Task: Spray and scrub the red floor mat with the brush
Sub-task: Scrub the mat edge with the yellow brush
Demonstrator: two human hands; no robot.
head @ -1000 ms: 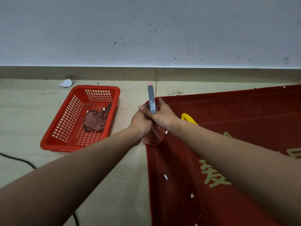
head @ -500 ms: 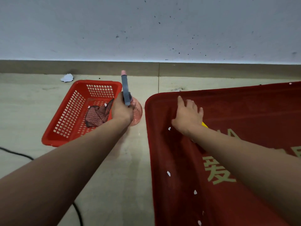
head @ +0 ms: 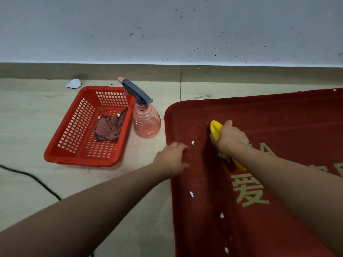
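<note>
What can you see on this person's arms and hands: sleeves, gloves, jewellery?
Both arms are bare, with no sleeve in view: the left forearm and the right forearm run uncovered to the wrist. The left hand and the right hand wear no gloves, and no watch, bracelet or ring shows.

Matt pile mat [head: 278, 127], glossy plastic basket [head: 55, 156].

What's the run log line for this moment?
right hand: grips brush on red mat; left hand: on mat edge; spray bottle: on floor
</note>
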